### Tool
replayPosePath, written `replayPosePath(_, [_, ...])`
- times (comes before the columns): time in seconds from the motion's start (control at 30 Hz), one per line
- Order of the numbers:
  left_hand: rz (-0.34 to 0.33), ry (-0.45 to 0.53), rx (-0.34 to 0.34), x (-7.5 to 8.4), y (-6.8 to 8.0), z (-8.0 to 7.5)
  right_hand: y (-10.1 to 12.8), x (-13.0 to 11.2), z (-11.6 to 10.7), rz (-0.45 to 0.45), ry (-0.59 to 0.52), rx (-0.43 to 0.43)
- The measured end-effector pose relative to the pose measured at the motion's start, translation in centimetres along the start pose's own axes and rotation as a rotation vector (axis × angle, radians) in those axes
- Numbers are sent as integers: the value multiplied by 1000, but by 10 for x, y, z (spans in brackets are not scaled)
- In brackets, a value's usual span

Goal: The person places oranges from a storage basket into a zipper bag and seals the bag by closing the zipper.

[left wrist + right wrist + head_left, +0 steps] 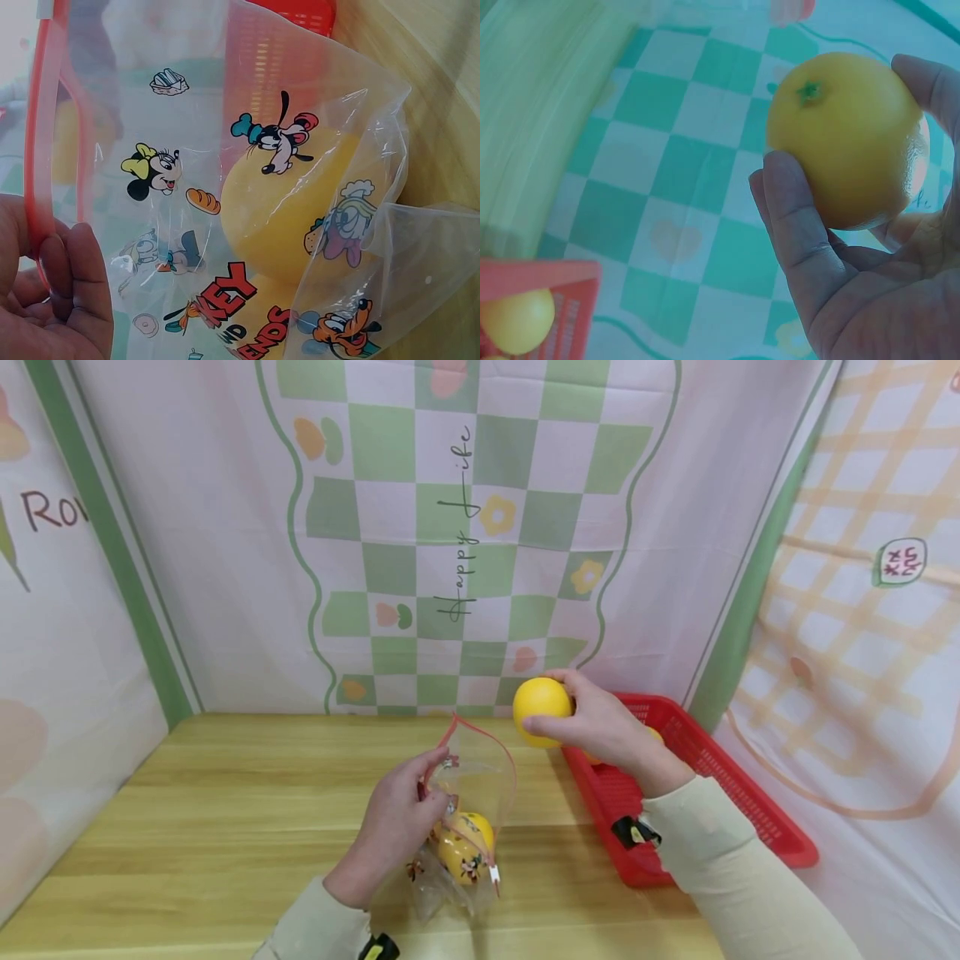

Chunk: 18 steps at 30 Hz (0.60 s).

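My right hand [603, 720] holds an orange [538, 703] between thumb and fingers, up above the table. A green stem mark [808, 91] shows on its skin in the right wrist view. The left hand [397, 817] pinches the red zip edge of a clear plastic bag [161, 221] printed with cartoon characters. The bag's mouth gapes upward, to the left of and below the orange. Through its wall shows a round yellow-orange fruit [289, 214], with more of the same colour below it, partly hidden by the print.
To the right stands a red plastic basket [780, 847] with perforated walls. It holds several round fruits [517, 321], partly hidden by my right arm in the head view. The wooden table [225, 827] meets a checked cloth backdrop [382, 443] at its far edge.
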State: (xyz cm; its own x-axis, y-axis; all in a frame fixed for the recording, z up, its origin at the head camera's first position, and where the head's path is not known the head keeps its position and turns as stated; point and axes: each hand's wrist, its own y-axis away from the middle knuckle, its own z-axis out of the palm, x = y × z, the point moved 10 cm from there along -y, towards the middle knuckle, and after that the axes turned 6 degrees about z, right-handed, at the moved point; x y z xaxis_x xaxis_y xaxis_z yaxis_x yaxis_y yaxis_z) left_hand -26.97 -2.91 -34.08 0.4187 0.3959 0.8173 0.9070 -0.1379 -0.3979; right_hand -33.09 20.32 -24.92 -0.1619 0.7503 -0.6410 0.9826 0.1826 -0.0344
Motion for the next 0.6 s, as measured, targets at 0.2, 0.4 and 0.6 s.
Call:
replayPosePath(0.2, [-4, -7, 1, -1, 0, 0, 4, -13, 8, -14, -32, -22])
replayPosePath(0.4, [5, -10, 3, 0, -1, 1, 9, -25, 13, -33, -52, -24])
replayPosePath(0.6, [2, -15, -4, 0, 0, 1, 15, -39, 19, -50, -30, -20])
